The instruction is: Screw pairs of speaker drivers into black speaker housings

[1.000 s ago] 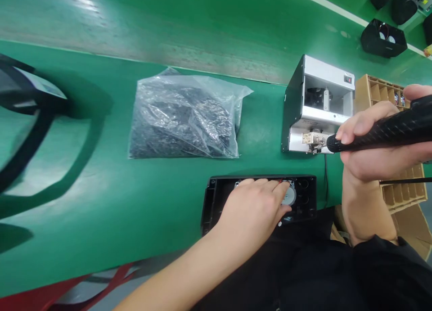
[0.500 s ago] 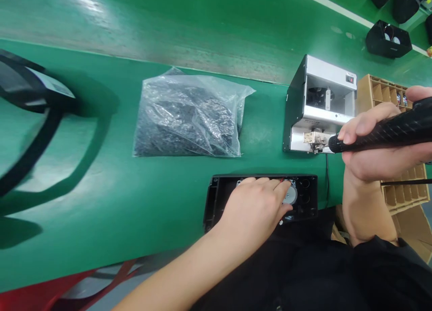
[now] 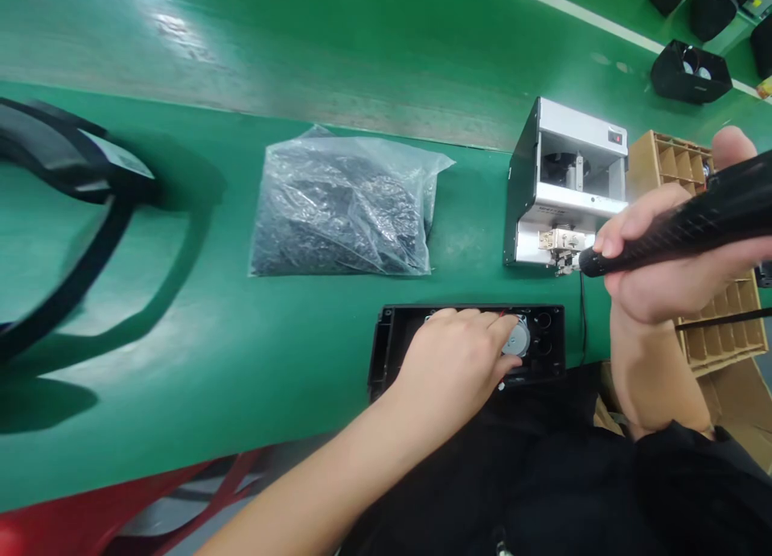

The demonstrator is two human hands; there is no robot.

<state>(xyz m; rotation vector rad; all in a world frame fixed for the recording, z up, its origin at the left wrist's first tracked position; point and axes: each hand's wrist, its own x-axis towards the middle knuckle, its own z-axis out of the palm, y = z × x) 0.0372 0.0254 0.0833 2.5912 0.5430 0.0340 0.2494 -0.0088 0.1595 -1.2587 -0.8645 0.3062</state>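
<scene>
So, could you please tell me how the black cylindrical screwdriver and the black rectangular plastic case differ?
The black cylindrical screwdriver is gripped in the right hand; the black rectangular plastic case lies beneath the left hand. The screwdriver is slim, the case broad and open. Both are black.

It's bright: the bag (image 3: 343, 206) shines beyond the left hand (image 3: 455, 347), with dark shadows (image 3: 48, 401) far left of that hand.

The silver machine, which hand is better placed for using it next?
Probably the right hand: it holds the black tool, whose tip is at the front of the silver machine. The left hand is farther off, down at the black case, beside a round silver part.
</scene>
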